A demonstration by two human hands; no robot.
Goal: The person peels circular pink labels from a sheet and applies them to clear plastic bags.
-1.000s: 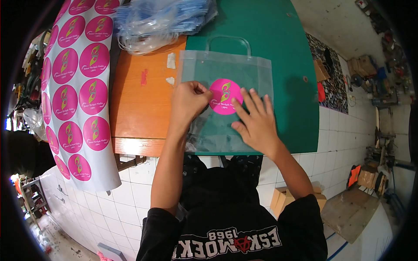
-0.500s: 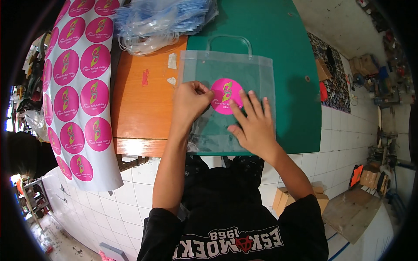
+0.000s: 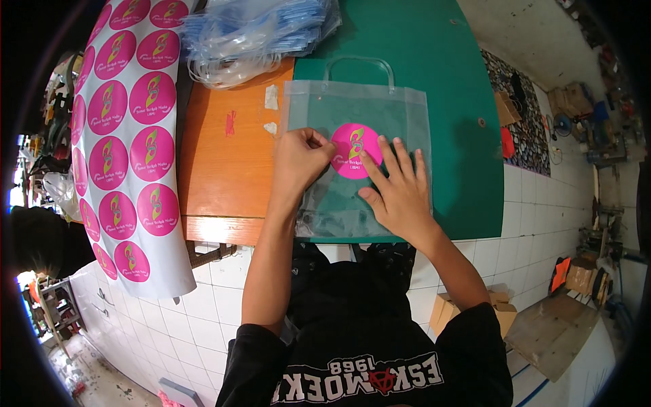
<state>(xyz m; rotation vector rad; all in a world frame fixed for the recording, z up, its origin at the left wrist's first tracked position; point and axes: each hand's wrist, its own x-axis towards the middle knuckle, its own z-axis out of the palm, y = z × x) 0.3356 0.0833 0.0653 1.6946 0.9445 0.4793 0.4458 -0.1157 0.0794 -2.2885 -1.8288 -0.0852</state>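
Note:
A clear plastic bag [image 3: 400,108] with a looped handle lies flat on the green tabletop. On its front is a round pink sticker [image 3: 349,166] with a green and yellow emblem. My left hand [image 3: 303,159] is closed in a pinch at the sticker's left edge, its fingertips touching the rim. Spread flat, my right hand [image 3: 400,193] rests on the bag, its fingers lying along and partly over the sticker's right side. Nothing is gripped in the right hand.
A long sheet of pink round stickers [image 3: 152,152] hangs over the table's left side. Behind the bag lies a stack of clear bluish bags [image 3: 264,30] with handles. Scraps of white paper [image 3: 271,97] sit on the orange wooden board [image 3: 224,169]. A cardboard box [image 3: 444,312] stands on the floor.
The whole view has shifted slightly, so things sit a little further right. Both hands keep nearly the same places on the sticker and bag.

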